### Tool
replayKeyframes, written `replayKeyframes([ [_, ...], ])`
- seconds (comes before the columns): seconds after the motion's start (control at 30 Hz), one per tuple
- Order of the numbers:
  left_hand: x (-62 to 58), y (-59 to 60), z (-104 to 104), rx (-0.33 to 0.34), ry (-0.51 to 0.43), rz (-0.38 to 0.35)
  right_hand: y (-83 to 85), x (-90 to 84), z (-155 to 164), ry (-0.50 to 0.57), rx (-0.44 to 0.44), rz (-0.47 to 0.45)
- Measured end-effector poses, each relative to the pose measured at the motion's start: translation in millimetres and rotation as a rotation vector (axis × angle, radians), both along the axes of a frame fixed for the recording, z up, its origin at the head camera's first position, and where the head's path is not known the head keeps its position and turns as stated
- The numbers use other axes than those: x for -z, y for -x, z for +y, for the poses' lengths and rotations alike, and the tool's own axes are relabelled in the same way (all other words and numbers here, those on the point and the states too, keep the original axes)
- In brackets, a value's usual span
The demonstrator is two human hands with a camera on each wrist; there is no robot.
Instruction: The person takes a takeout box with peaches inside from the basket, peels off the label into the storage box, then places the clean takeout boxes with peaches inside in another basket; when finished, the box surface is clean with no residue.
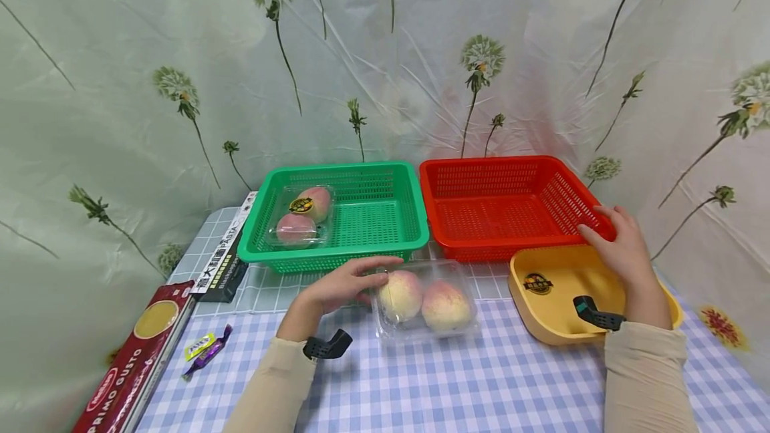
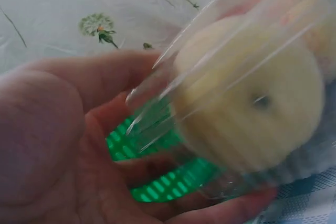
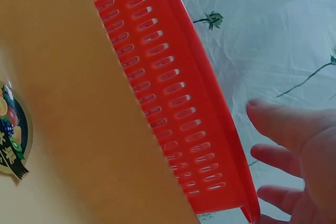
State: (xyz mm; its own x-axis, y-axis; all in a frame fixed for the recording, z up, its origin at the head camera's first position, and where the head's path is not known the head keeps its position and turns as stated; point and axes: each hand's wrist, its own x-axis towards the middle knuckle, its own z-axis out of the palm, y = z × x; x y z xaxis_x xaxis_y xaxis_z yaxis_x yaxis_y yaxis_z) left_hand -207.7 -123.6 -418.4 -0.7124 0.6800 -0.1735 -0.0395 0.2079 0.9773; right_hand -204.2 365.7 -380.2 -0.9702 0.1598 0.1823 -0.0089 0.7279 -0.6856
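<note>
Clear clamshell of two peaches (image 1: 424, 299) sitting on the checkered bench (image 1: 457, 379), just in front of the green basket (image 1: 337, 216) and left of the yellow tray (image 1: 559, 299). Left hand (image 1: 345, 282) laid against the clamshell's left end, fingers mostly straight along the top edge, thumb side low; from the wrist view, palm cupped open around the plastic (image 2: 231, 103) rather than clearly pinching it. Right hand (image 1: 619, 242) spread and relaxed, fingertips at the near right corner of the red basket (image 1: 499, 202), hovering above the yellow tray, gripping nothing as far as visible. Second clamshell of peaches (image 1: 299, 216) already lying in the green basket. Pasta boxes (image 1: 222, 256) and a couple of sweets (image 1: 207, 346) off to the left. Handling guess: thin plastic shell, light but flexy, probably slick and prone to popping open or buckling if squeezed mid-lid. Fruit inside soft, bruises easily. Best bet likely a hold at the short ends or under the base, near the stiffer rim, kept level so the peaches don't roll.
</note>
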Motion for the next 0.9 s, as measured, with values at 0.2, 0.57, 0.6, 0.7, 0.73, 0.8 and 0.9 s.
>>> replayKeyframes([
  [0.2,-1.4,-2.6,-2.1,0.084,0.013,-0.058,0.2,2.8,-0.3,0.032,-0.048,-0.08],
  [0.57,2.0,-3.7,7.2,0.07,0.056,-0.057,1.1,4.7,0.6,0.016,-0.071,-0.121],
  [0.6,1.8,-3.6,8.0,0.069,0.061,-0.052,0.9,4.8,1.0,0.014,-0.072,-0.122],
  [0.7,1.3,-3.4,10.1,0.065,0.07,-0.021,0.3,5.5,2.0,0.009,-0.078,-0.12],
  [0.73,1.2,-3.4,10.6,0.063,0.073,-0.014,-0.1,5.8,2.2,0.009,-0.081,-0.119],
  [0.8,0.5,-3.5,10.8,0.059,0.075,-0.005,-0.8,6.1,1.8,0.015,-0.085,-0.12],
  [0.9,-1.6,-3.6,10.5,0.058,0.056,-0.001,-1.8,6.5,1.1,0.032,-0.087,-0.124],
])
